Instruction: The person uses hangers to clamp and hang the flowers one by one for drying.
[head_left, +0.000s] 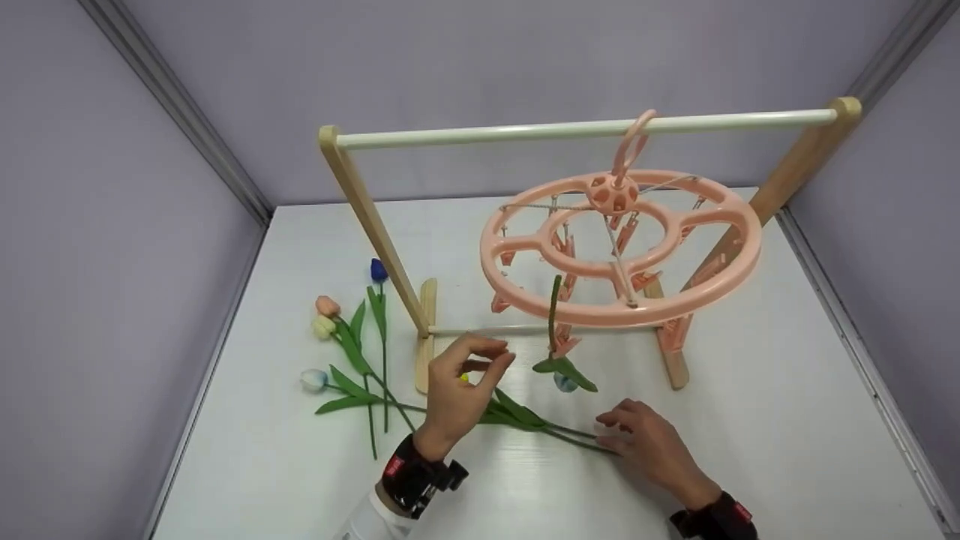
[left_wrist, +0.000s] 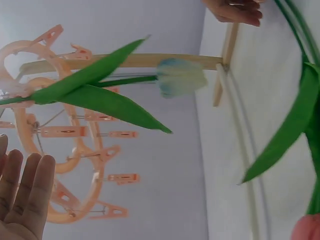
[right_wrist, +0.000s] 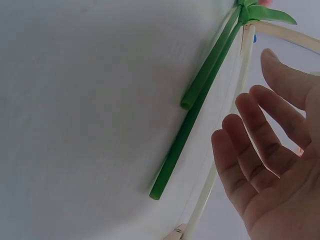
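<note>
White worktop [head_left: 750, 420] in a grey-walled booth. Wooden rack [head_left: 375, 225] carries a pink round peg hanger [head_left: 622, 247]; one blue tulip [head_left: 564, 381] already hangs head-down from a peg.

Step looks like pickup of the next flower. Two stems [head_left: 555, 435] lie on the worktop between the hands. Right hand [head_left: 652, 442] rests by the stem ends, fingers relaxed, gripping nothing. Left hand [head_left: 461, 386] is raised, fingers loosely curled, empty.

Next, I'd judge: pinch one stem, lift it to a free peg.

Four spare tulips [head_left: 330, 330] lie left of the rack foot. The hanging tulip and rack crossbar crowd the approach.
</note>
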